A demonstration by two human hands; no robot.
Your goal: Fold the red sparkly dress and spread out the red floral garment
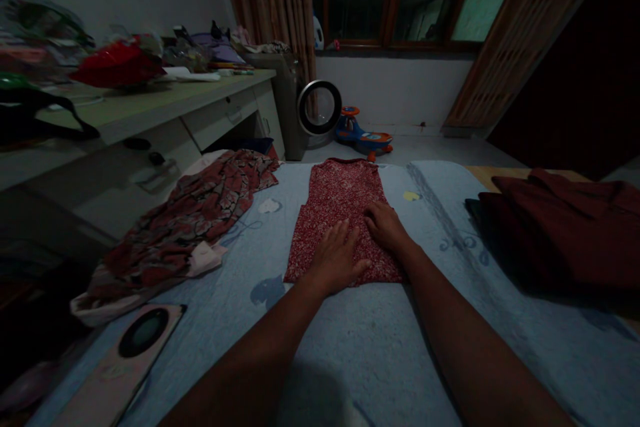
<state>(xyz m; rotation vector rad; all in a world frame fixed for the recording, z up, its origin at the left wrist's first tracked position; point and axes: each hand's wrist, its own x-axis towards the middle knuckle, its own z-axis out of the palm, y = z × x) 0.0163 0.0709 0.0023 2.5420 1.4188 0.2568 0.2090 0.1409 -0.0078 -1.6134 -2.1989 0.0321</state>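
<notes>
A red garment with a small pale pattern lies flat on the light blue bed cover. My left hand rests on its lower middle part, palm down with the fingers spread. Higher up and to the right, my right hand touches the same garment near its right edge, fingers slightly bent and apart. Neither hand grips anything.
A crumpled patterned cloth lies to the left, with a phone nearer me. Folded dark red clothes are stacked at the right. Beyond stand a cluttered desk, a washing machine with its door open and a toy car.
</notes>
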